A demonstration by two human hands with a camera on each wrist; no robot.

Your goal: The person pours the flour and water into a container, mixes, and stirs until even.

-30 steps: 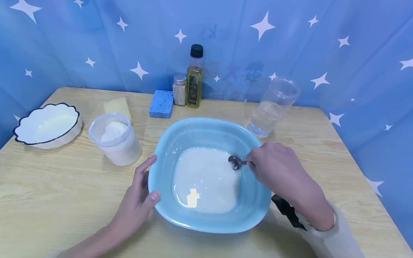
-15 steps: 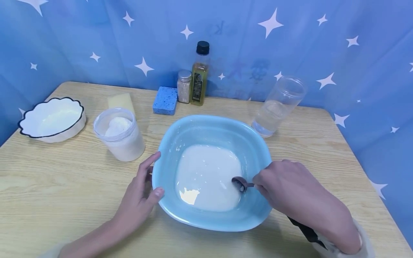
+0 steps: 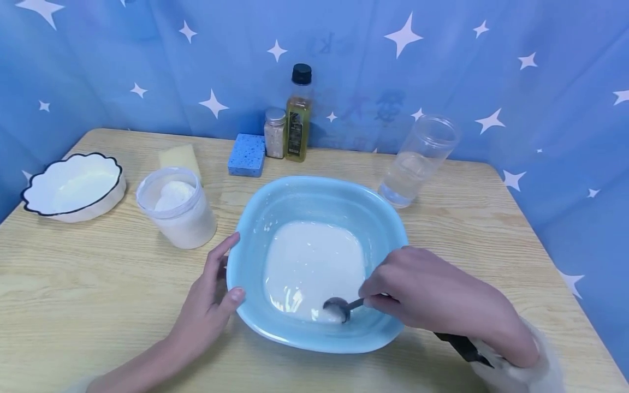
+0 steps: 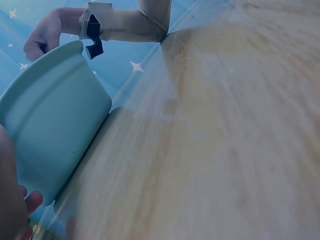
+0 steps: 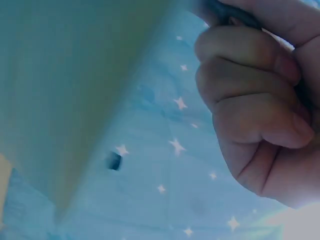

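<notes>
Fingers of both hands work at a light blue basin on the wooden counter (image 3: pixel 98 284).
Left hand (image 3: pixel 208 305) presses the basin (image 3: pixel 319 202) rim's left edge, fingers relaxed, thumb on the lip. White liquid (image 3: pixel 314 262) pools inside. Right hand (image 3: pixel 432 297) pinches a dark spoon (image 3: pixel 340 307), its bowl dipped at the liquid's near edge.

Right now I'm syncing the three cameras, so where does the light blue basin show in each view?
Head: light blue basin at centre, on the table between both hands.
Left wrist: its outer wall fills the left side, seen from table level.
Right wrist: a blurred pale surface at upper left may be it; I cannot tell.
Shared landmark: the blue star-print curtain.
</notes>
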